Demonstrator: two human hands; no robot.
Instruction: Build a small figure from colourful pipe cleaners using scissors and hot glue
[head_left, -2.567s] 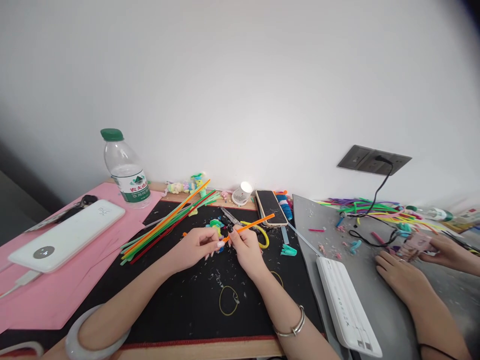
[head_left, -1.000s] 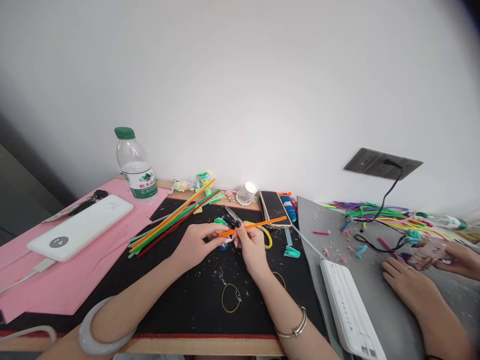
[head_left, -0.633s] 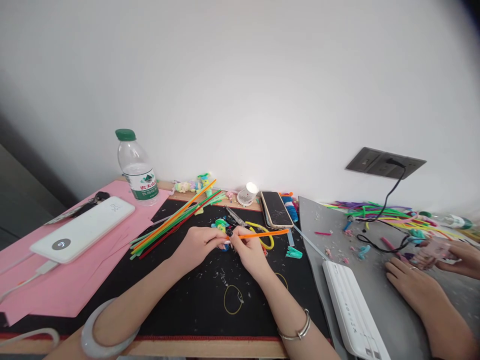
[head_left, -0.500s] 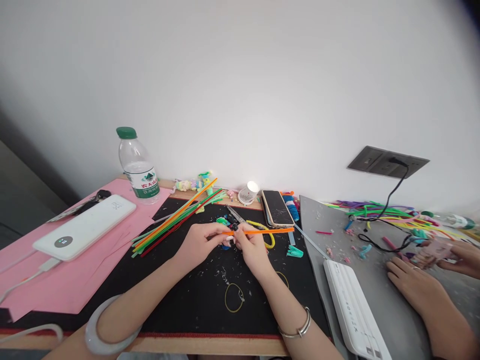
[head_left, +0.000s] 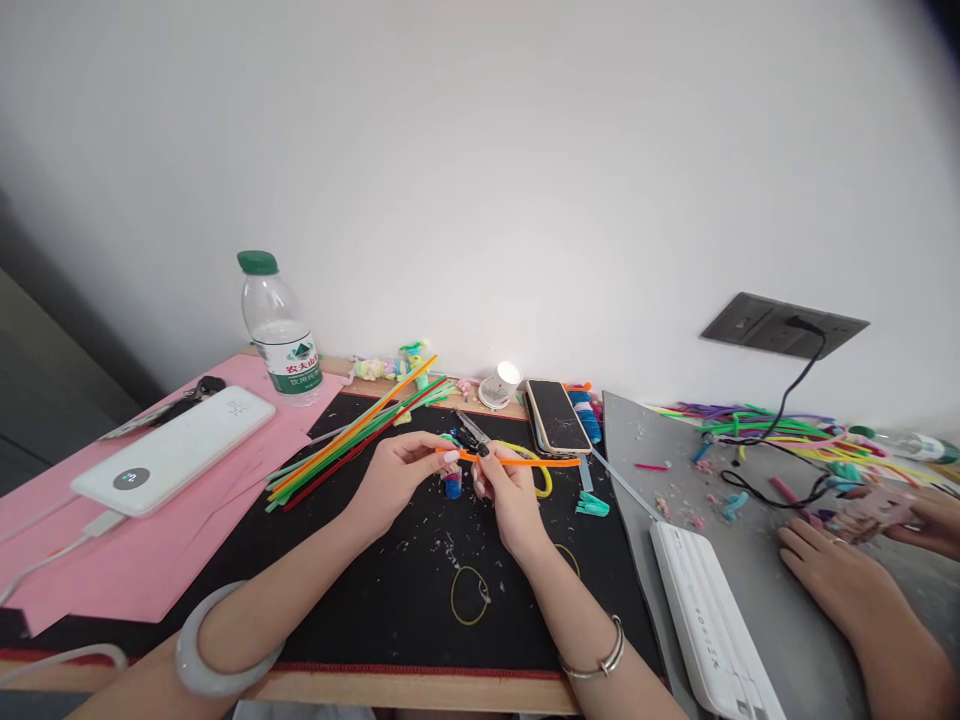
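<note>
Clock: 12 = wall side, 6 = wearer. Orange stick is held over the black mat on the table, approx ctr, in both hands. Long axis runs approx 9 to 3, w/ the 3 end a touch lower.

L hand: thumb + fingertips pinching the stick at its 9 end, forearm in from 7. R hand: pinching it too, thumb on top, just to 3 of the L grip; forearm in from 5. Rest of the stick sticks out past R hand toward 3, free tip near the 6 edge of the phone; touching or not, can't tell. R hand is the nearer one to that free tip, L to the opp. end.

Blue piece sits btwn the hands, at 6 from the stick's L end; contact w/ fingers unclear. Scissors just past the hands at 12, partly hidden. Stick bundle at approx 10 from L hand, rubber band at 6, teal piece at 3 from R hand. Co-worker's hand well apart, approx 4.
</note>
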